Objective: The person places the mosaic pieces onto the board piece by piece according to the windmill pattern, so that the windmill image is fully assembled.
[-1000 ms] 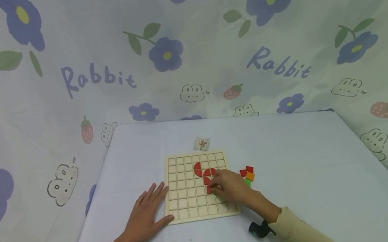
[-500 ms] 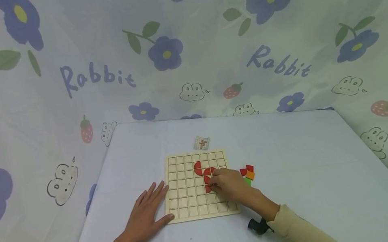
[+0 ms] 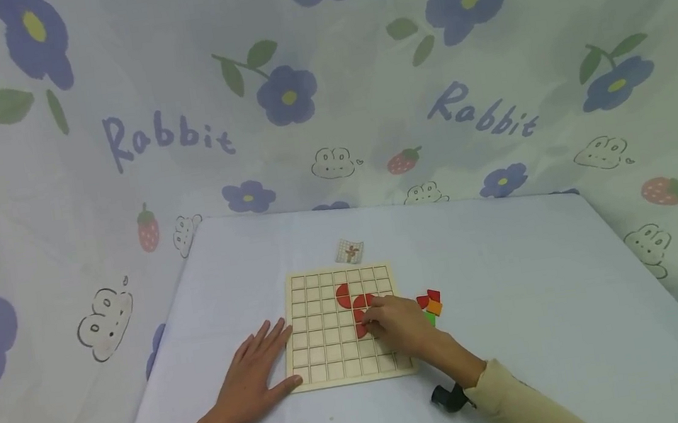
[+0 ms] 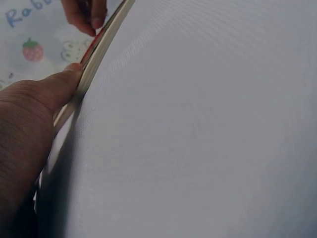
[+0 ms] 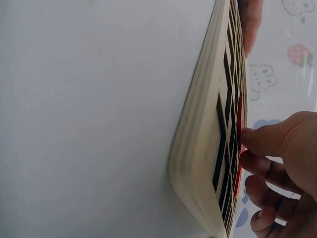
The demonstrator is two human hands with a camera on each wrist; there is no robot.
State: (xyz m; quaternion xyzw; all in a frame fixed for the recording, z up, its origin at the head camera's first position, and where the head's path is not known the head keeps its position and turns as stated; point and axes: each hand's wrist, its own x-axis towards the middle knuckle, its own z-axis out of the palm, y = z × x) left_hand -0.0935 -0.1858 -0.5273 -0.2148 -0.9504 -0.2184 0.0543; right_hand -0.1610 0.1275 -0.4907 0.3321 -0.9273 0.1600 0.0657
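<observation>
A square wooden grid board (image 3: pixel 325 353) lies on the white table. Red quarter-circle tiles (image 3: pixel 343 297) fill several of its cells, paired into rounded shapes. My left hand (image 3: pixel 251 376) rests flat at the board's left side, fingers spread, thumb and fingertips on its edge. Over the board's right half is my right hand (image 3: pixel 404 326), its thumb and index finger pinching a red tile (image 3: pixel 361 331) in a cell of the lower pair. In the right wrist view, the right hand (image 5: pixel 287 163) has thumb and forefinger against red at the board's surface. The palm hides some cells.
Loose tiles lie just right of the board: red (image 3: pixel 433 295), orange (image 3: pixel 434 307) and green (image 3: pixel 430 319), the green partly behind the right hand. A small pattern card (image 3: pixel 350 251) with a pinwheel drawing lies beyond the board's far edge. A printed cloth (image 3: pixel 324 99) hangs behind the table.
The red tile under the right fingertips has turned within its cell, so its rounded side now continues the curve of the tile above. The left hand stays in place.
</observation>
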